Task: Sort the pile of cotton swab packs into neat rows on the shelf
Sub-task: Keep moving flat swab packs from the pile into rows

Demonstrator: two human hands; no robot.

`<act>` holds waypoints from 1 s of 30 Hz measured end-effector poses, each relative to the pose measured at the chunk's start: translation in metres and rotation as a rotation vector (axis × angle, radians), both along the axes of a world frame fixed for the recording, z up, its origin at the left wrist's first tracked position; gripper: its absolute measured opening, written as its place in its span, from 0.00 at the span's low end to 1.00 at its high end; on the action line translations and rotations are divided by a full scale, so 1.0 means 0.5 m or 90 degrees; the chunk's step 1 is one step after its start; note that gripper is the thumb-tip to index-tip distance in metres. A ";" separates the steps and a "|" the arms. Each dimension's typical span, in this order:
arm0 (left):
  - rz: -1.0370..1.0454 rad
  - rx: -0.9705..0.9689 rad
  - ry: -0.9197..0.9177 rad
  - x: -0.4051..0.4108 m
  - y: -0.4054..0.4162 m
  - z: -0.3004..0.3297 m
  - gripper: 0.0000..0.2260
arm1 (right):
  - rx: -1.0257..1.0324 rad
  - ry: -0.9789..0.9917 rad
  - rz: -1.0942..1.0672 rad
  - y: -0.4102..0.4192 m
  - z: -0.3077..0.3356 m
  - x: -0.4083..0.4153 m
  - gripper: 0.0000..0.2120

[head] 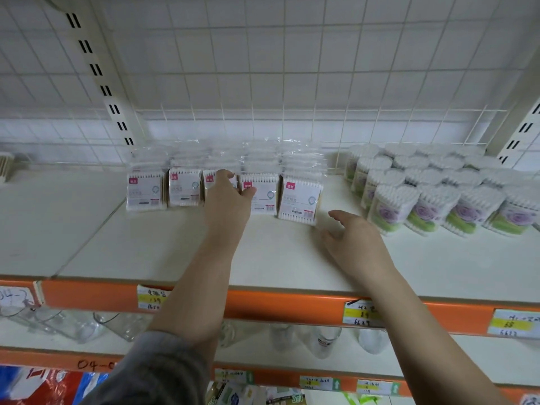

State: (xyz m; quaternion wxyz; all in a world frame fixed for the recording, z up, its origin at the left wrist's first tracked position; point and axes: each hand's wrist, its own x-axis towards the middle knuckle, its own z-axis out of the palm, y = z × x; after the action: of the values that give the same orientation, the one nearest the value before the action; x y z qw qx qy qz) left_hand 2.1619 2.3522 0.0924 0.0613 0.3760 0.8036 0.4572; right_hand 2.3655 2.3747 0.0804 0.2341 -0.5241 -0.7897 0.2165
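Several rows of flat cotton swab packs with pink labels (301, 200) stand upright on the white shelf (175, 252), running back toward the wire grid. My left hand (229, 200) reaches to the middle row and grips its front pack (210, 182), fingers over its top edge and thumb on the neighbouring row's side. My right hand (355, 244) hovers low over the shelf, just right of the rightmost row, fingers relaxed and holding nothing.
Heart-shaped tubs of cotton swabs with purple flower labels (432, 197) fill the shelf's right side. An orange shelf lip with price tags (362, 314) runs along the front. Clear bottles (321, 340) stand on the shelf below. A slotted upright (99, 74) rises at the left.
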 end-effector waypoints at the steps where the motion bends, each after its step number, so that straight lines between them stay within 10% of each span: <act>1: 0.004 -0.003 -0.003 0.003 0.000 0.000 0.21 | -0.002 0.000 0.004 -0.002 0.001 0.002 0.23; 30: 0.169 -0.110 0.057 -0.159 -0.325 0.006 0.13 | -0.001 -0.139 0.207 -0.169 0.043 -0.154 0.23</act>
State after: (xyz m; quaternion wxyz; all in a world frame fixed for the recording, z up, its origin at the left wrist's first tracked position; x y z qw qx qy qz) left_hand 2.0824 2.1897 0.0953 -0.0032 0.2797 0.8846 0.3731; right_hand 2.2884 2.2904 0.1021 0.1083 -0.4105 -0.8844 0.1939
